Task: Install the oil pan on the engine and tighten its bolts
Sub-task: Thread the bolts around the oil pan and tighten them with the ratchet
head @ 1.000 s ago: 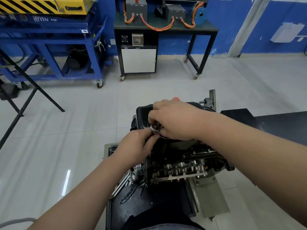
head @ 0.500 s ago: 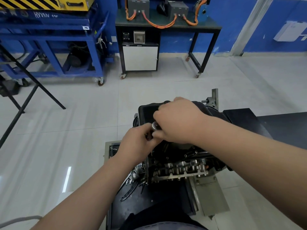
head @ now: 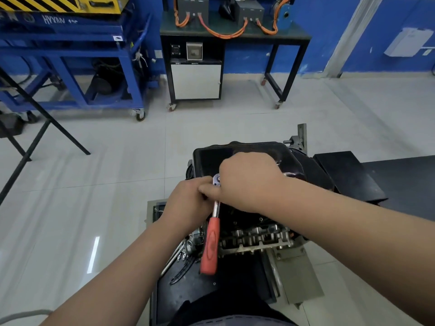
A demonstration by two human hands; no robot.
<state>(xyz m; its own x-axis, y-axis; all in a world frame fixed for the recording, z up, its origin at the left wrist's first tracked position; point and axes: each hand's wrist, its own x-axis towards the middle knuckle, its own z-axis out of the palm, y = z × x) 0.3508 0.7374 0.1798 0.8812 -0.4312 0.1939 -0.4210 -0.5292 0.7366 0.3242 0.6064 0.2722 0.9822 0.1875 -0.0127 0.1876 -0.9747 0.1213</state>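
Observation:
A black oil pan sits on top of the engine, which is mounted on a stand in front of me. A ratchet wrench with a red handle stands over the pan's left edge, its chrome head up between my hands and the handle pointing down toward me. My right hand curls around the ratchet head from the right. From the left, my left hand grips just under the head, where the socket is hidden. The bolt is not visible.
Loose tools lie on the black stand plate at the engine's lower left. A black tabletop extends to the right. Across the tiled floor stand a blue frame cart, a black bench with orange cables, and black tripod legs on the left.
The ratchet's red handle has swung out from behind my right hand and now points down toward me. Both hands stay at the ratchet head.

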